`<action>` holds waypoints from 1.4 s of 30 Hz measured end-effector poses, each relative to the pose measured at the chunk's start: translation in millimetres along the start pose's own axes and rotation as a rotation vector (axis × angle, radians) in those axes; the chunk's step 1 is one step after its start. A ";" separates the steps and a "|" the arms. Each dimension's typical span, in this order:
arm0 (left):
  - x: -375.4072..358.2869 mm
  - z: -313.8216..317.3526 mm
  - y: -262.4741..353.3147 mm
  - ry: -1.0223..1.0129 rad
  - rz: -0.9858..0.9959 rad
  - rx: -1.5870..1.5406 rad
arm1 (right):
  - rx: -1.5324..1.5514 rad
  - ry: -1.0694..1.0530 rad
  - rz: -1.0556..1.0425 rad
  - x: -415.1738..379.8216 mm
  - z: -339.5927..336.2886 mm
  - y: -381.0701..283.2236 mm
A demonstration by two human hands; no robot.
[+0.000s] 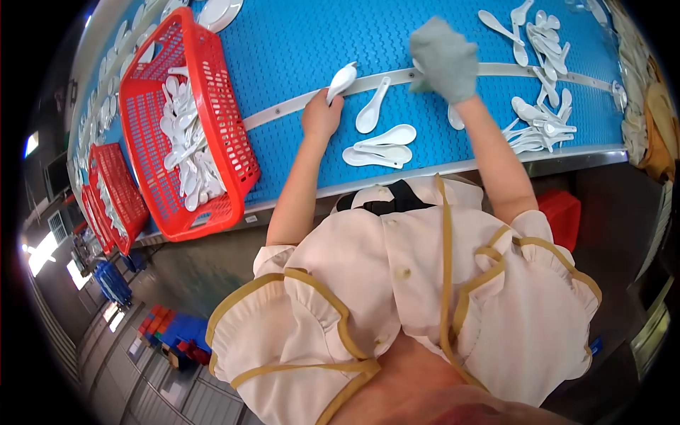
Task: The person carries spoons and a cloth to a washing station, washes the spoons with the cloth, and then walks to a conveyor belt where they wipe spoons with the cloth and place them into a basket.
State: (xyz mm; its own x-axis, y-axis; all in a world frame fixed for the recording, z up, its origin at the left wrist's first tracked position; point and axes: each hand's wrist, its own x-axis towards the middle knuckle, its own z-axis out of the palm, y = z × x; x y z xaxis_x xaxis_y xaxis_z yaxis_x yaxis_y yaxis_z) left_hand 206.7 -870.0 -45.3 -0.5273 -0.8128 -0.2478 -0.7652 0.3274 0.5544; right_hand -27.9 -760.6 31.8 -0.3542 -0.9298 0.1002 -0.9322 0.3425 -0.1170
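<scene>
My left hand (322, 115) is bare and closed on a white soup spoon (343, 80), its bowl pointing away from me. A grey glove covers my right hand (445, 62), which looks closed over the metal strip; a bit of something greenish shows under its fingers, too blurred to name. Between my hands a single soup spoon (371, 108) lies on the blue textured surface (297, 42). Closer to me rest a few overlapping spoons (382, 145). Part of another spoon (455, 117) shows beside my right wrist.
A red plastic basket (225, 120) filled with white spoons (185, 142) stands at my left, with smaller red baskets (117, 198) beyond it. Loose spoon piles (542, 127) lie at the right. A metal strip (283, 108) crosses the blue surface. White plates (218, 13) sit at the far left.
</scene>
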 end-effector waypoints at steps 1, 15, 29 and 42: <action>-1.6 -2.7 -4.4 -0.144 -0.115 -0.169 | 0.004 -0.002 -0.017 7.5 14.5 5.2; -29.9 -33.0 6.4 -0.408 -0.519 -1.091 | 0.104 0.420 -0.294 16.2 43.4 20.8; -53.8 -175.3 12.5 -0.131 0.117 -1.756 | -0.167 0.057 0.361 1.2 65.3 119.5; -81.0 8.7 30.2 -0.147 0.496 0.335 | 0.313 -0.067 -0.141 -40.6 4.8 -12.1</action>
State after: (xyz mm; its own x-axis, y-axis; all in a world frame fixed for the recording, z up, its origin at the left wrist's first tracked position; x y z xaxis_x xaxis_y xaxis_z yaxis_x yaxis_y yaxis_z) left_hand 223.1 -790.1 -15.4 -0.8770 -0.4581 -0.1446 -0.4780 0.8024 0.3573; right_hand -1.9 -727.7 24.4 -0.2082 -0.9753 0.0732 -0.8999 0.1617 -0.4051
